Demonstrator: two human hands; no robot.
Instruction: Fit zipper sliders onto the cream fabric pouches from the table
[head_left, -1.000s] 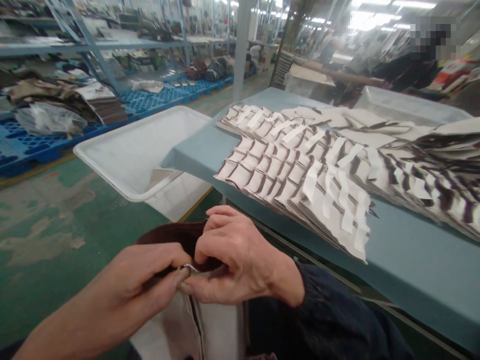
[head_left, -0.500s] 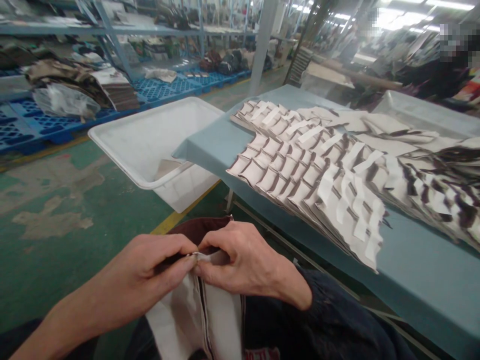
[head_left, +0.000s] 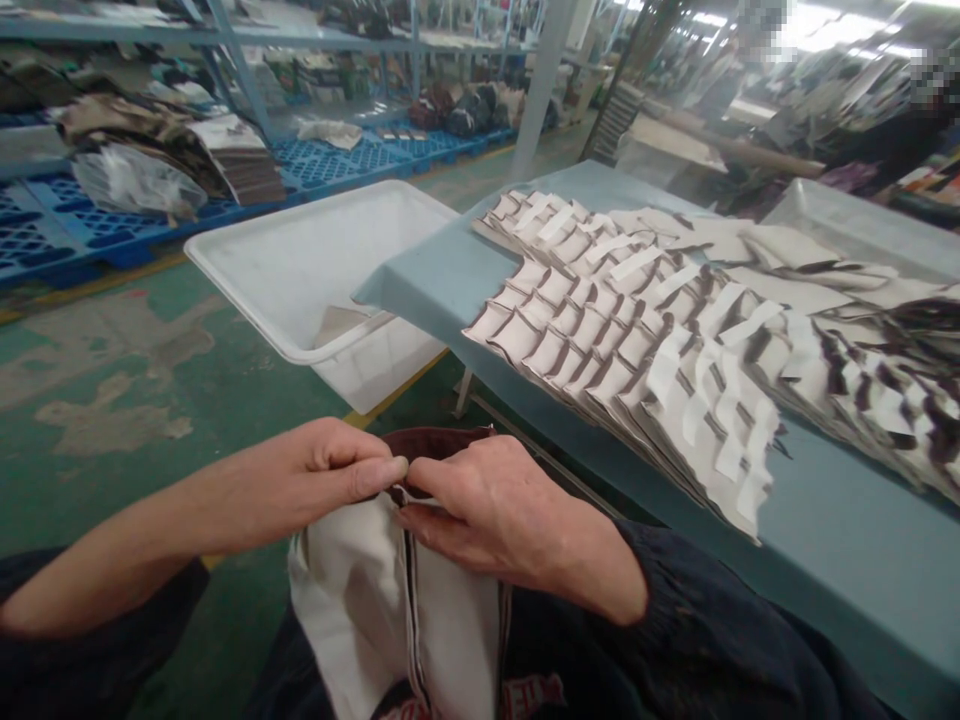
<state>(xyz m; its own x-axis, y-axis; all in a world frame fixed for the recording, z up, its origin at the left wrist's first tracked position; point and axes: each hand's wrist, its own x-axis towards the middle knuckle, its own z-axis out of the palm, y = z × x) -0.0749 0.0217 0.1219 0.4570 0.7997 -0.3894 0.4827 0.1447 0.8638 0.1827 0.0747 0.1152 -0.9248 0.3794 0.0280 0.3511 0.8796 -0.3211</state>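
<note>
Beside the blue-topped table (head_left: 840, 510), the left hand (head_left: 322, 480) and right hand (head_left: 499, 500) pinch the upper edge of a cream fabric piece (head_left: 360, 580), which hangs before the person's dark clothing (head_left: 577, 640).

Plenty of open floor (head_left: 225, 400) here, far side of the left hand (head_left: 330, 475), before the white bin (head_left: 382, 368) blocks things; canvas piece (head_left: 345, 570) and right hand (head_left: 510, 505) crowd the near middle. Right, the blue table (head_left: 847, 500) juts in, fabric stacks (head_left: 600, 310) on top; bin-to-table clearance is hard to judge.
</note>
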